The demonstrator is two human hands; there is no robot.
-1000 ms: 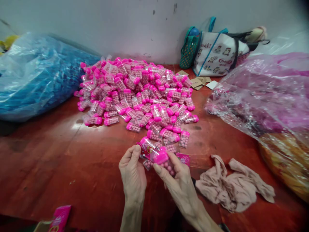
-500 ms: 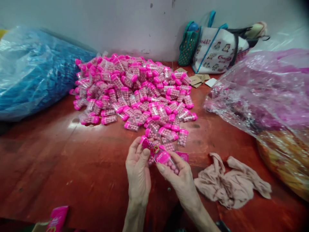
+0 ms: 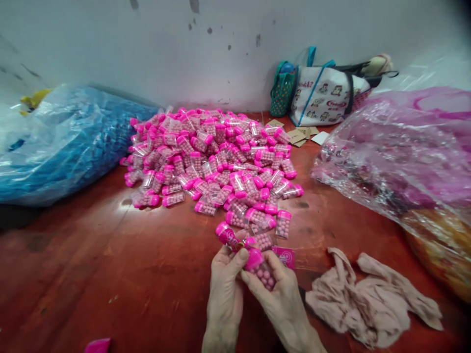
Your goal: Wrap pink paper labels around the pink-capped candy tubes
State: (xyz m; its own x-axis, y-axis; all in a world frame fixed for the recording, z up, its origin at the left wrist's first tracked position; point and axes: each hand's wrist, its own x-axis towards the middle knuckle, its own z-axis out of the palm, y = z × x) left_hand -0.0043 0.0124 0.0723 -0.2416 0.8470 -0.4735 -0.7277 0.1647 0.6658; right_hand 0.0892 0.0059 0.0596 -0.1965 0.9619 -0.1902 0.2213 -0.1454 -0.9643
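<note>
My right hand (image 3: pixel 285 289) is closed around a small clear bottle (image 3: pixel 264 274) of pink balls with a bright pink cap. The bottle is tilted, its cap end up and to the left. At the cap end, my left hand (image 3: pixel 226 284) pinches a pink printed film sleeve (image 3: pixel 228 238), which sticks out beyond my fingers. Whether the sleeve is around the cap or only beside it is hidden by my thumbs. Just beyond my hands, a large pile of similar pink-capped bottles (image 3: pixel 206 152) lies on the red table. Another pink printed piece (image 3: pixel 285 256) lies flat behind my right hand.
A clear bag of blue items (image 3: pixel 73 152) bulges at the left. Pink plastic bags (image 3: pixel 397 142) fill the right side. A crumpled beige cloth (image 3: pixel 371 299) lies right of my hands. Bags (image 3: pixel 320 95) and cardboard pieces (image 3: pixel 298 135) stand and lie by the wall.
The sleeve, which lay along the bottle, now sticks out past the cap end, bent at my left fingers. More of the balls show. The view has tipped up, shifting the scene downward.
</note>
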